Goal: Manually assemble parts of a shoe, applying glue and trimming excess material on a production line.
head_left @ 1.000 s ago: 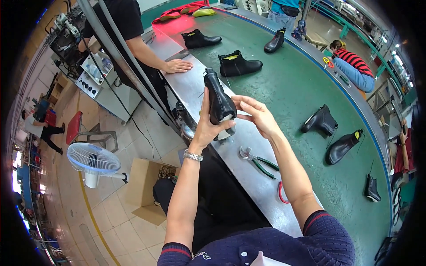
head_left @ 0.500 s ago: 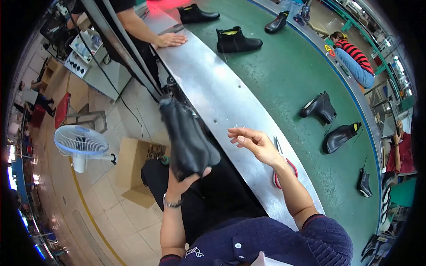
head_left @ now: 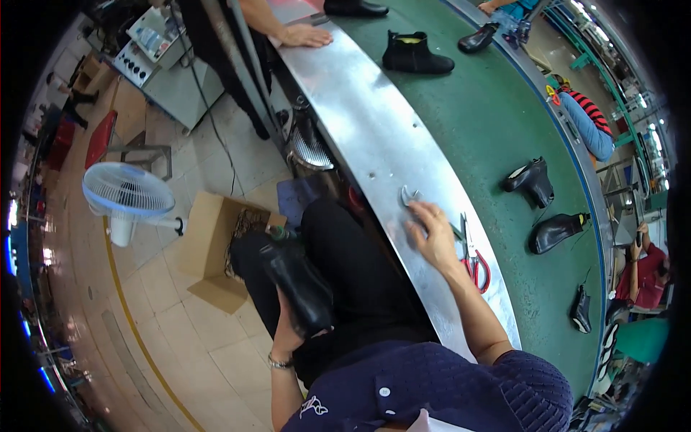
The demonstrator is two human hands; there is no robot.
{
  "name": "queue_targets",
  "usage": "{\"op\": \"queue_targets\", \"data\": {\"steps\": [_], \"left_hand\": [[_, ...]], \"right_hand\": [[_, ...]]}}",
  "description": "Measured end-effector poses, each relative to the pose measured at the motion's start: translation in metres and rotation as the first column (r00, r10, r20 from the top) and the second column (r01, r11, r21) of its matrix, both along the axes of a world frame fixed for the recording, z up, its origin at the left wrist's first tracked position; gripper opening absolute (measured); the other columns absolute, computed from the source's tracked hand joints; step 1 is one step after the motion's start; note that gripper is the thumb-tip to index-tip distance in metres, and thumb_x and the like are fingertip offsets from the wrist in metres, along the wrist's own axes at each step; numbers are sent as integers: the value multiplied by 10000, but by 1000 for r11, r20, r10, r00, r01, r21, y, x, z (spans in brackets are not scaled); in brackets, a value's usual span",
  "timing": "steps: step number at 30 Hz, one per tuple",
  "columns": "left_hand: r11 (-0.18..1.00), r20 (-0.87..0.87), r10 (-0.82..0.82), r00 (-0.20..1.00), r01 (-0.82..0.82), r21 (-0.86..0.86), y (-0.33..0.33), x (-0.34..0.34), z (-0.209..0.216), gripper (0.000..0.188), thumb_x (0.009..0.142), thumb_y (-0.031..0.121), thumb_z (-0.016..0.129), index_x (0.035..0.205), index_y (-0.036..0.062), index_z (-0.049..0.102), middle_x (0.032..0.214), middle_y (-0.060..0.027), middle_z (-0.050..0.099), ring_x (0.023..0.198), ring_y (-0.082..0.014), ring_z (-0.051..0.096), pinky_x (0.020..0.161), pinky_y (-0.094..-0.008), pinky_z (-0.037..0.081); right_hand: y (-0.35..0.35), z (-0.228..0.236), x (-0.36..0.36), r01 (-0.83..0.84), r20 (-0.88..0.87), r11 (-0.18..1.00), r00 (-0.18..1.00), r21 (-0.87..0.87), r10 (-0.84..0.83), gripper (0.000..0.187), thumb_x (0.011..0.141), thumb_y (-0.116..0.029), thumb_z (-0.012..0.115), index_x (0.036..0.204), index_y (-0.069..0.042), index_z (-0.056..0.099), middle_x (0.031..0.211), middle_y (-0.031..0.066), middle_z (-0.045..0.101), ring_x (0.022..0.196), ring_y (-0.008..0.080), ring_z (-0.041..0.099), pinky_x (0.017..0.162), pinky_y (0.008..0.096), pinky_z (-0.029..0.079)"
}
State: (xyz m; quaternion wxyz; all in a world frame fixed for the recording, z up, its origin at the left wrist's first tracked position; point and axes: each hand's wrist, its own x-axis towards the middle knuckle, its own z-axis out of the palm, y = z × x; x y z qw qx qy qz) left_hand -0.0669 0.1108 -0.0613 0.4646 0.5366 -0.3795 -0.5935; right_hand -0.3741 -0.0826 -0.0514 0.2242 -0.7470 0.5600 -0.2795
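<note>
Black, shiny, ankle-high boot point(head_left: 299, 284): held over the black-trousered lap point(head_left: 349, 252) by the left hand point(head_left: 288, 325), fingers mostly hidden | silver-nosed metal pliers point(head_left: 407, 194): partly covered by the half-curled right hand point(head_left: 435, 239) — grip cannot be told | seemingly done: boot taken up — pliers not yet lifted.

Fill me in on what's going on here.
A seated person holds a black boot in the left hand, down over the lap. The right hand is at the pincers on the metal ledge; whether it grips them is unclear. Scissors with red handles lie beside that hand. More black boots sit spread over the green surface, and a co-worker's hand rests on the ledge's far end.
</note>
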Motion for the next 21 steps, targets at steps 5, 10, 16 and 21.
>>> {"op": "queue_targets", "data": {"steps": [5,10,16,21], "left_hand": [[961,38,-256,966,258,-96,-34,13,18,1594,418,113,964,1504,183,-201,1595,-155,11,1456,-281,140,1165,-421,144],[971,-124,-209,970,191,-145,-75,5,32,1420,542,589,854,1540,126,-44,1525,-158,236,1392,-280,275,1144,-388,211],[997,-354,49,934,-68,-40,-86,8,45,955,739,702,667,1379,110,278,1214,-82,509,1104,-158,485,974,-298,376],[983,-157,178,971,-183,-22,-98,-15,64,611,835,426,739,1243,106,417,949,4,503,848,-85,459,792,-251,398]], "right_hand": [[1,-24,-13,96,-273,988,954,-120,-125,556,799,-178,704,1313,-57,532,1221,191,541,1125,363,518,948,442,421],[-10,-22,-19,84,-380,991,917,-103,-117,419,876,-142,628,1278,-44,563,1063,198,587,948,346,572,823,428,462],[-8,16,-16,30,211,801,958,598,-192,286,864,-124,607,1126,-11,627,963,46,641,826,132,567,773,263,451],[39,76,26,-607,694,402,711,685,-110,293,821,10,648,1096,-40,561,917,90,673,773,139,634,710,244,502]]}}
